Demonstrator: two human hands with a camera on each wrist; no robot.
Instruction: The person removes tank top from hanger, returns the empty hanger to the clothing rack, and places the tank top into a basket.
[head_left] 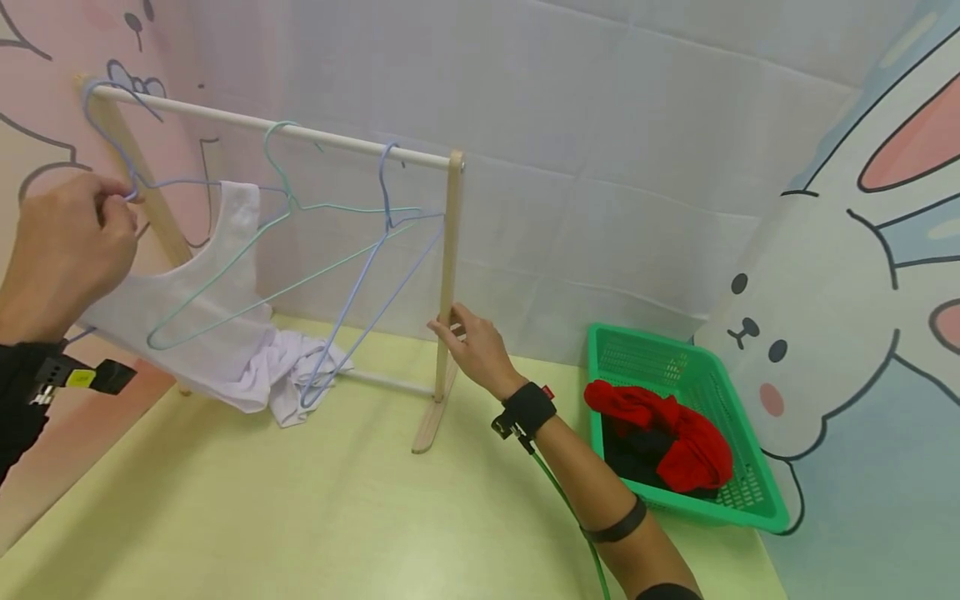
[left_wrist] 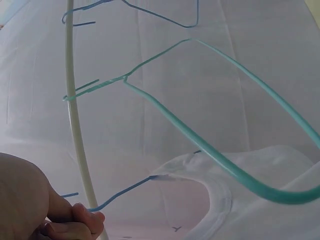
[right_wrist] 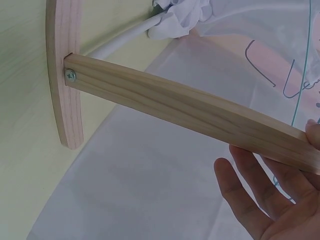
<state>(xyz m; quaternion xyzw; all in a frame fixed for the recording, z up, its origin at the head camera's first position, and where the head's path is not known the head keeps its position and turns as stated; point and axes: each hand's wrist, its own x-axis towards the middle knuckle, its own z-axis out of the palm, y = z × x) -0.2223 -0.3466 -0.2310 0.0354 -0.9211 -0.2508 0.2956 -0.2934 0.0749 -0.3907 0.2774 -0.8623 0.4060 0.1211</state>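
Note:
My left hand pinches a blue hanger just below its hook, which loops over the white top bar of a small clothes rack. A white sleeveless top hangs on this hanger, its lower part bunched up near the tabletop. One shoulder of the top shows in the left wrist view; the other is hidden behind my hand in the head view. My right hand grips the rack's right wooden post, thumb on one side and fingers on the other.
A bare green hanger and another bare blue hanger hang farther right on the bar. A green basket on the right holds a red garment and dark cloth. Pale curtain stands behind the yellowish table.

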